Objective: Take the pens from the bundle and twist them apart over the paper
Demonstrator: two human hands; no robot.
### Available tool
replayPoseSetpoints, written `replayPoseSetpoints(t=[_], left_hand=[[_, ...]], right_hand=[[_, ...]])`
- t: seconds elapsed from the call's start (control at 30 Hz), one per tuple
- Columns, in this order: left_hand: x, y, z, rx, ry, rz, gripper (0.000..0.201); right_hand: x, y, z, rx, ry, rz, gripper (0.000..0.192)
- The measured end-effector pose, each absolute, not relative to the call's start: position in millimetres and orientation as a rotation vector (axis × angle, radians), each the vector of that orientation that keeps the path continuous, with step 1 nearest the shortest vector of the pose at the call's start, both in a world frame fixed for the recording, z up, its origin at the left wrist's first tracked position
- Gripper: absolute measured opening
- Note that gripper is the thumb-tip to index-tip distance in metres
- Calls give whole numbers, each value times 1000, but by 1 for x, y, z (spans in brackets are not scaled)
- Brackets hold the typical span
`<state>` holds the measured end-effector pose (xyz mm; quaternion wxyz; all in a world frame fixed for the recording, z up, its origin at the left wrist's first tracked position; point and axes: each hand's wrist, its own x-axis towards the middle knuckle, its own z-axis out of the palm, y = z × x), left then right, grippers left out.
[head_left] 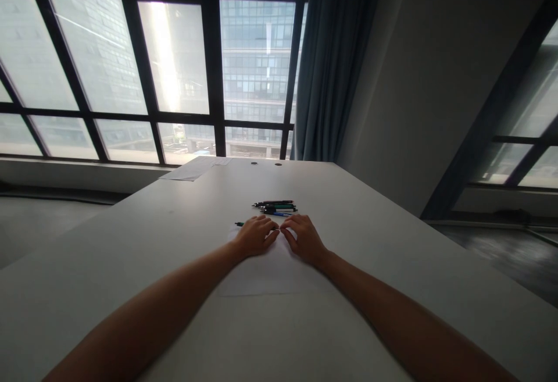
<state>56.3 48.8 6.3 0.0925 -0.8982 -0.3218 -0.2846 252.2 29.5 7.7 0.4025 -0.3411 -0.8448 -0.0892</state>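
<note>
My left hand (256,235) is closed around a dark pen (239,224), whose back end with a bit of green sticks out to the left of my knuckles. My right hand (304,239) pinches the thin tip end of this pen between thumb and fingertips, close to my left fingers. Most of the pen's body is hidden by my left hand. Both hands are low over a white sheet of paper (265,277). Just beyond them lies a small group of pens (274,204), mostly black, with a blue pen (281,214) nearest my hands.
The long white table (174,242) reaches toward the windows. More paper sheets (189,170) lie at its far left corner, and two dark round fittings (278,164) are set near the far edge. A blue curtain (325,79) hangs behind the table.
</note>
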Motion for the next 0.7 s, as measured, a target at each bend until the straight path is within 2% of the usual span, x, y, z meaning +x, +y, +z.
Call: replayPoseSetpoints(t=[0.2, 0.43, 0.7], left_hand=[[55, 48, 9, -2552, -1169, -863, 23], [56, 49, 9, -2468, -1288, -855, 25], [52, 55, 5, -2349, -1500, -962, 26]], right_hand=[[259, 37, 6, -1079, -1896, -208, 8], [260, 37, 5, -1130, -1892, -160, 7], [266, 40, 6, -1281, -1750, -287, 6]])
